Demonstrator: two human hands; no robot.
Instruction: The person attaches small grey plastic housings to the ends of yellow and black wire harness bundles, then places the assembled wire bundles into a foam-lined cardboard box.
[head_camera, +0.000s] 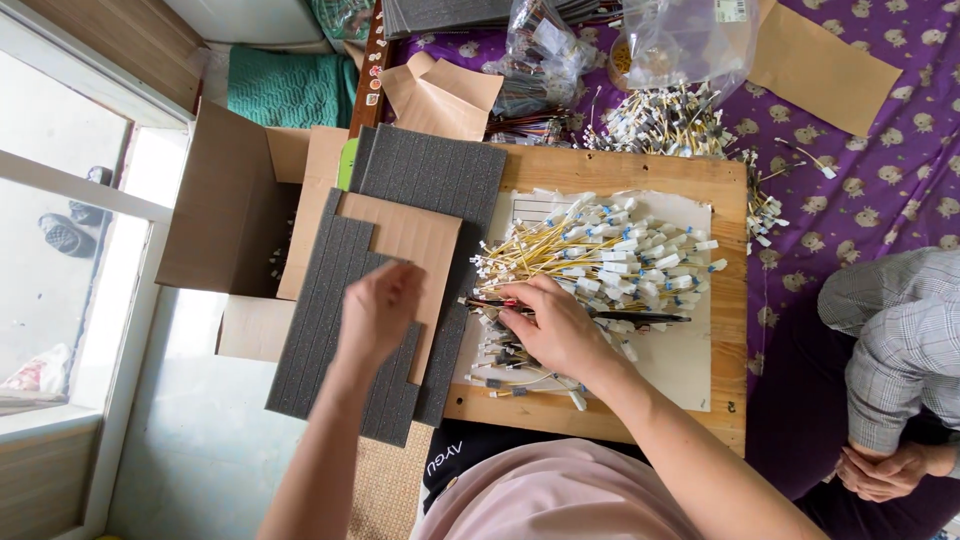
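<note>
While my right hand (548, 325) pressed flat on the cable bundle (600, 262) at centre frame, my left hand (378, 310) pinched the cardboard sheet (405, 240); I judged loose cables could slide off the wooden board (620, 168).

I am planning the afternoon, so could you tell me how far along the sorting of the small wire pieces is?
Done: little to show; the grey foam sheets look bare. In hand: the right hand rests on the small wires on the wooden board; the left hand touches the cardboard sheet. Left: the big yellow-wire pile.
</note>
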